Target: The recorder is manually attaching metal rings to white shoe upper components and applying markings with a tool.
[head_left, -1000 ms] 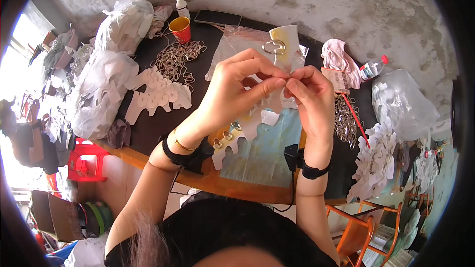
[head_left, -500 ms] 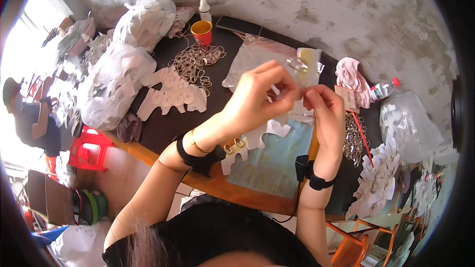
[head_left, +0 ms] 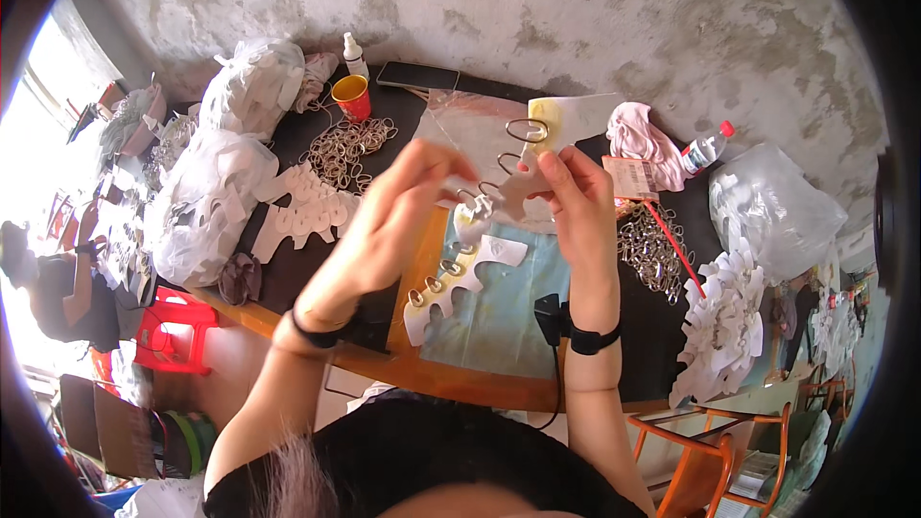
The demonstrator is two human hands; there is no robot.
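Note:
A white scalloped card with oval metal rings along one edge is pinched between the thumb and fingers of my right hand, raised above the table. My left hand is beside the card's ringed edge, its fingers bent and smeared by motion. Whether those fingertips grip a ring or the card, I cannot tell. Below, a second scalloped card with a yellowish strip and several rings lies across the blue-grey mat. Small pale pieces show just above this card.
To the left are a pile of oval rings, a red and yellow cup, scalloped cards and white bags. Rightward are metal clasps, a red stick, a capped bottle and stacked cards. A person is far left.
My hands have moved apart and come lower in the view. The ringed card in my right hand now shows between them. The whole view has shifted somewhat.

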